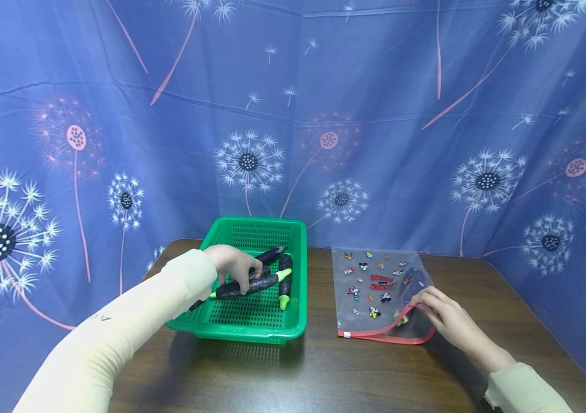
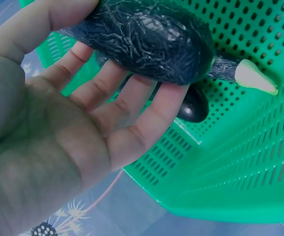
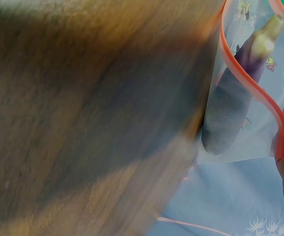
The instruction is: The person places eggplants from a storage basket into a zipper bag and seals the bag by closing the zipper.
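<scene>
Within left hand (image 2: 66, 125), dark streaky eggplant (image 2: 149, 46)

Right of the basket (image 1: 301, 275), the bag (image 1: 365, 304) bears upside-down red lettering (image 1: 383, 283), "MICKEY AND FRIENDS"; left of it, the sleeve (image 1: 135, 324) has small illegible print (image 1: 105, 318).

You wear long, pale cream sleeves with broad cuffs, your left sleeve (image 1: 78, 361) creased and bearing a small dark marking (image 1: 101, 318), your right sleeve (image 1: 525, 391) showing an indistinct black patch (image 1: 490, 406) beneath its cuff.
</scene>
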Action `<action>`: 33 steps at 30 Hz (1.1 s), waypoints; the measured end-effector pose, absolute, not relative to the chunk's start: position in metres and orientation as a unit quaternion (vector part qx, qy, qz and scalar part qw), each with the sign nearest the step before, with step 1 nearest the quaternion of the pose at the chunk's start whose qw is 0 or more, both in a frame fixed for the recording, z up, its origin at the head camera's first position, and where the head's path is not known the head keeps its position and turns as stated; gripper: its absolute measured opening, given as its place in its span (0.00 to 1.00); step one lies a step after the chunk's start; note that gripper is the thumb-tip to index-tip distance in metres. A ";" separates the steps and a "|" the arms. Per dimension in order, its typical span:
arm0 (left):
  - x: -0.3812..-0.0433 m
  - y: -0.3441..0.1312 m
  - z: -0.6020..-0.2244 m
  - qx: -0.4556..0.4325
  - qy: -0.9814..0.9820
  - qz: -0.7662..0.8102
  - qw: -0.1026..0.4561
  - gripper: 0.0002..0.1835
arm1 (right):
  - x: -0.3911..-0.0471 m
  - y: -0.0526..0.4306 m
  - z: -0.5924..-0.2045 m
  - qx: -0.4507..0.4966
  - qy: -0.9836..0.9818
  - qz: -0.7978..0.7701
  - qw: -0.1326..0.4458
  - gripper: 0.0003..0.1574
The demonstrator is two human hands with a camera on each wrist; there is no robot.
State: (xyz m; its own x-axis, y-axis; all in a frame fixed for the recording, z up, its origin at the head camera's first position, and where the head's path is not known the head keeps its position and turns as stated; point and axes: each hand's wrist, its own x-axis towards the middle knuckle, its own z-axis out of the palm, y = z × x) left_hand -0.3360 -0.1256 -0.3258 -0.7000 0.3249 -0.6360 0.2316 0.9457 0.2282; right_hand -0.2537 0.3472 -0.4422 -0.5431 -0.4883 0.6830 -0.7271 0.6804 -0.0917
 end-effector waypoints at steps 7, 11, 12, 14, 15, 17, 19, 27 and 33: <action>-0.340 -0.129 -0.317 0.187 0.922 0.075 0.331 0.17 | -0.254 0.347 -0.441 0.353 -0.862 0.183 0.314 0.26; -0.342 -0.130 -0.310 0.208 0.921 0.094 0.315 0.17 | -0.253 0.347 -0.441 0.348 -0.866 0.182 0.309 0.25; -0.342 -0.130 -0.309 0.210 0.921 0.100 0.313 0.17 | -0.253 0.347 -0.441 0.346 -0.868 0.182 0.307 0.24; -0.343 -0.130 -0.306 0.215 0.922 0.104 0.305 0.18 | -0.253 0.347 -0.441 0.347 -0.867 0.182 0.309 0.23; -0.343 -0.130 -0.305 0.216 0.923 0.105 0.301 0.18 | -0.253 0.347 -0.441 0.348 -0.866 0.181 0.310 0.22; -0.344 -0.131 -0.304 0.219 0.926 0.105 0.289 0.18 | -0.253 0.347 -0.441 0.350 -0.864 0.184 0.312 0.18; -0.344 -0.131 -0.303 0.222 0.929 0.106 0.277 0.19 | -0.254 0.347 -0.440 0.351 -0.863 0.182 0.315 0.19; -0.337 -0.128 -0.295 0.241 0.938 0.116 0.222 0.20 | -0.254 0.347 -0.441 0.350 -0.866 0.179 0.310 0.16; -0.328 -0.120 -0.289 0.246 0.943 0.117 0.191 0.21 | -0.255 0.346 -0.442 0.346 -0.865 0.177 0.318 0.23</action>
